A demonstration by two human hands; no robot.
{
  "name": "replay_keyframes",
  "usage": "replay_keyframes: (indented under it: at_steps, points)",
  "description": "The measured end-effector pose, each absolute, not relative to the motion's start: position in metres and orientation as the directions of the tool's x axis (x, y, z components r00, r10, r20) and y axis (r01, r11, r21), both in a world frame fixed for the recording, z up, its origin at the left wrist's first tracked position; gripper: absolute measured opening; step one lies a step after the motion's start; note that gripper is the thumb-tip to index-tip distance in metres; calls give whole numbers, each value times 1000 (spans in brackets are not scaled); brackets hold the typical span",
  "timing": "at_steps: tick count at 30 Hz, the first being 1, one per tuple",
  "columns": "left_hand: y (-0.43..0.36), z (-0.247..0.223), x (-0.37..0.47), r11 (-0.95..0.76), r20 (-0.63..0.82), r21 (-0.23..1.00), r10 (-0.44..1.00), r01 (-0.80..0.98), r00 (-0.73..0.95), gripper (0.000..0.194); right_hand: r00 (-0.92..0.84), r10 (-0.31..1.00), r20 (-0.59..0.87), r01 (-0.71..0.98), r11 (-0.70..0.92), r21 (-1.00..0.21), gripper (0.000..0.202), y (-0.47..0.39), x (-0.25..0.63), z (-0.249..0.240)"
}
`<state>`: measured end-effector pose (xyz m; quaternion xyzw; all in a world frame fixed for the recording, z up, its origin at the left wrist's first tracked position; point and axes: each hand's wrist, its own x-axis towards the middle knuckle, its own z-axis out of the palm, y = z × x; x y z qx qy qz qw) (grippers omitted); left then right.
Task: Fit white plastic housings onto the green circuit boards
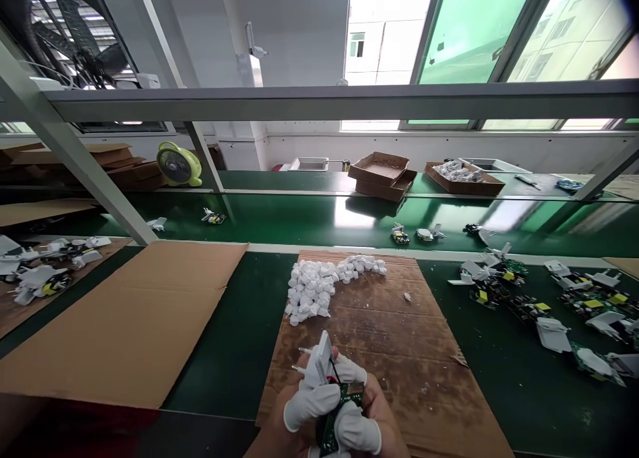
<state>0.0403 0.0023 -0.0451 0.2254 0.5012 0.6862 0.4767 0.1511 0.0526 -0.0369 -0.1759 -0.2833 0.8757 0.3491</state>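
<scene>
Low in the middle of the head view, my left hand, in white finger covers, is closed on a white plug housing with metal pins pointing left. My right hand grips a green circuit board just below the housing. A dark wire and a bit of red run between the two parts. My fingers partly hide the board. Beyond my hands, a heap of small white pieces lies on a stained brown cardboard sheet, with one loose piece to its right.
Several plug-and-board assemblies lie at right and far left. Plain cardboard covers the left bench. More assemblies sit on the green belt behind. Beyond are cardboard trays and a green fan. A metal bar crosses above.
</scene>
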Motion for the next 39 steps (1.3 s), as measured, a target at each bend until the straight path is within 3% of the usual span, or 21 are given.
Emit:
replay_keyframes:
  at_steps: [2,7,11,16,20,26,30,34,39]
  points:
    - [-3,-41,41,-72,-133,907,886,-415,-444,34,-667,732,-138,-531,-596,-602,71,51,149,-34]
    - [-5,-33,53,-156,-52,900,888,-406,-457,58,-532,839,-116,-558,-450,-697,67,49,142,-23]
    - [3,-26,67,-213,-36,900,834,-382,-550,35,-438,877,-197,-535,-431,-727,51,47,143,-24]
    - [2,-24,74,-268,54,918,815,-292,-577,18,-423,873,-242,-589,-467,-659,51,44,145,-32]
    - [2,-32,78,-326,69,899,763,-291,-642,19,-437,876,-204,-569,-445,-692,54,48,141,-30]
    - [10,-39,85,-397,191,909,667,-127,-720,13,-417,886,-202,-498,-408,-765,54,52,139,-34]
    - [18,-28,84,-340,131,927,690,-160,-712,22,-315,921,-228,-454,-357,-817,54,52,143,-44]
    - [22,-17,78,-284,31,921,736,-267,-676,34,-465,873,-146,-346,-332,-878,57,60,150,-36]
    - [21,-19,71,-104,-85,957,795,-271,-601,39,-692,721,-31,-288,-315,-904,63,72,153,-28]
